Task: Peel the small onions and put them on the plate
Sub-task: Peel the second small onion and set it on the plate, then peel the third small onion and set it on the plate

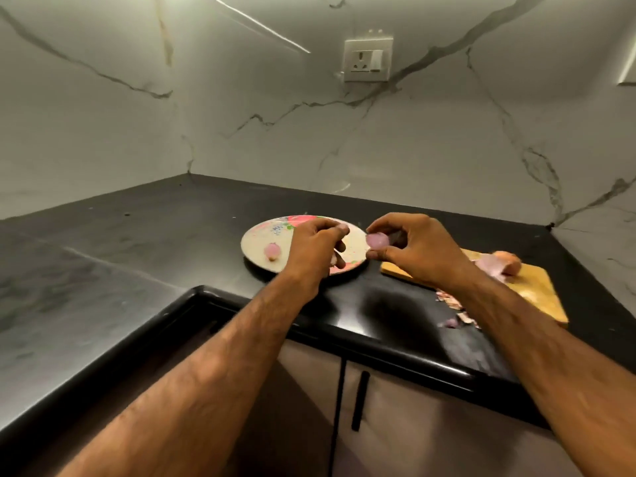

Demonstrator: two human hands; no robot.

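Head view only. I see a black stone worktop (137,235) that wraps an inside corner, with walls (309,132) of white marble look, grey veins, behind it. There is a wall socket (368,60) high up on the far wall. Below the front edge are pale cabinet doors with a black bar handle (359,401).

A round patterned plate (254,235) sits near the worktop's front edge. One peeled pink onion (272,251) lies on the plate's left part.

A wooden cutting board (537,290) sits right of the plate, near it, running toward the worktop's right edge. On its far end is a cluster of small onions (499,265), pink and orange-brown, partly hidden by my view of the right forearm. Peel scraps (454,304) lie on the worktop at the board's front edge.

The left hand (316,249) is over the plate's right half, fingers curled, thumb and forefinger together. I can't tell if it holds anything.

The right hand (420,246) pinches a second peeled onion (377,241) between thumb and forefinger, raised at the plate's right rim, between plate and board. The two hands are near each other, not touching.
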